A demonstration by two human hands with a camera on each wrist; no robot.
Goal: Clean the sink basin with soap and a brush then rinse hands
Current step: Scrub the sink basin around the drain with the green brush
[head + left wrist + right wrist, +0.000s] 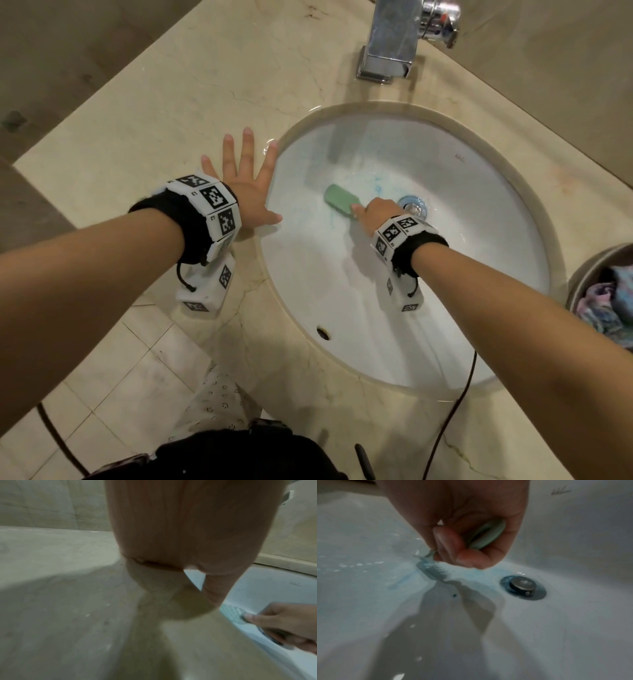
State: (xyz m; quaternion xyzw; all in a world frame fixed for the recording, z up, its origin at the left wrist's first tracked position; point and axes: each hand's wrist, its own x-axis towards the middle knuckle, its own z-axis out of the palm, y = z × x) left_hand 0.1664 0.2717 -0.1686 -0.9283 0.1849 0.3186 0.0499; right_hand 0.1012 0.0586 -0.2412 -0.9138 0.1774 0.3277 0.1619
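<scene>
A beige marble table fills most of the head view, with an oval white sink basin set into it towards the right. A chrome faucet stands at the far edge of the table, behind the basin, with no water running from it. At the table's right edge sits a round metal bowl holding crumpled cloth. The left hand lies flat on the table just beside the basin's left rim, fingers straight and spread, holding nothing and bracing the body. The right hand is down in the basin, fingers curled tightly around the handle of a pale green brush, whose bristles press on the basin floor just left of the drain. Blue soap is smeared around the brush and ringed around the drain. The step in hand looks like scrubbing, with most of the basin walls yet to be covered. To do it well, keep the bristles flat and pressed down, work outward in overlapping circles up the walls to the rim, and spread the soap evenly. The raised drain stopper could catch the brush, and a dark cable hanging over the table's near edge should stay dry.
</scene>
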